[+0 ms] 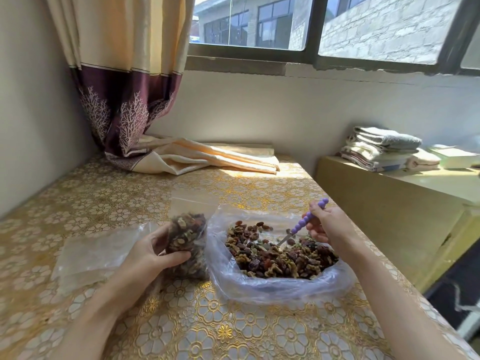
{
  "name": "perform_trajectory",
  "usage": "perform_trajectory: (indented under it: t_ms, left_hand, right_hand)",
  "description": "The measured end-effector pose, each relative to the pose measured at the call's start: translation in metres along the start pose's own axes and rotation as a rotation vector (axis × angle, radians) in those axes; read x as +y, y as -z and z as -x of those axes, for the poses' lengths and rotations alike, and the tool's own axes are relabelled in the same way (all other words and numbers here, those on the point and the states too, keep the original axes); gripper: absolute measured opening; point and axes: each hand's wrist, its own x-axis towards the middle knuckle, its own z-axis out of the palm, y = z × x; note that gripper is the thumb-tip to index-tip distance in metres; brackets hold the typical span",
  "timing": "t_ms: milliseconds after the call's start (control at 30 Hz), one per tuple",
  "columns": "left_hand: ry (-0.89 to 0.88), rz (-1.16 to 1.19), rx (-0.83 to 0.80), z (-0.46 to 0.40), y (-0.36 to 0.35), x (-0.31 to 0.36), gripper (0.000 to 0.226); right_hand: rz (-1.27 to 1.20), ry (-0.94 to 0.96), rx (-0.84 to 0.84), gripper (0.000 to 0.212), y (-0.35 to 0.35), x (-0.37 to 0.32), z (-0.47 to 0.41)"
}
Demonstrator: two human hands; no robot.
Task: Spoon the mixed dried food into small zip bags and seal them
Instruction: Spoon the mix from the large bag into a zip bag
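Mixed dried food (283, 258) lies in a heap inside a large clear plastic bag (259, 284), its mouth rolled open, resting on the table (181, 328) near the right edge and toward the near side. The pieces are brown, dark red and tan.

Right hand (327, 227) — fingers curled round the purple beaded handle of the spoon (306, 222). The handle points up and away; the metal end angles down into the food, and the bowl of the spoon is hidden among the pieces.

Left hand (155, 250) — thumb and fingers curled round a small zip bag (188, 237), which stands upright just left of the large bag, touching or nearly touching its wall. The small bag is filled with the same mix to above the hand; its clear upper part, with the zip strip, rises empty above the fill. Whether the zip is pressed closed cannot be told.

A stack of flat, empty clear bags (96, 255) lies on the table left of the left hand, toward the left edge.

The table carries a gold floral-patterned cover. At the far left corner a cream and maroon curtain (124, 100) hangs down, its lower end gathered on the surface. Beyond the right edge, folded towels (381, 149) sit stacked on a yellow cabinet (389, 203) below the window (311, 27).
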Motion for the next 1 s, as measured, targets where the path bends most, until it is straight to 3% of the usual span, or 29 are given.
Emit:
perform_trajectory:
  t_ms: [67, 200, 400, 633, 800, 1000]
  left_hand:
    - [0.015, -0.014, -0.015, 0.0, 0.001, 0.001, 0.053]
    - [0.108, 0.006, -0.121, 0.002, 0.0, 0.0, 0.085]
    - [0.147, 0.043, -0.213, 0.003, -0.006, 0.0, 0.088]
    - [0.11, -0.04, -0.141, 0.003, -0.008, 0.0, 0.088]
    - [-0.04, -0.156, 0.085, 0.001, -0.015, -0.001, 0.06]
    - [-0.116, -0.269, 0.093, 0.0, -0.02, -0.005, 0.055]
  right_hand:
    - [-0.022, -0.018, 0.003, 0.039, -0.001, 0.001, 0.0]
    - [-0.052, -0.032, 0.027, 0.036, -0.001, 0.001, 0.001]
    - [-0.097, 0.008, 0.109, 0.038, -0.004, -0.004, 0.005]
    - [-0.183, 0.065, 0.164, 0.04, -0.008, -0.014, 0.01]
    - [-0.269, 0.14, 0.174, 0.037, -0.019, -0.039, 0.013]
    - [-0.34, 0.2, 0.099, 0.033, -0.043, -0.076, 0.018]
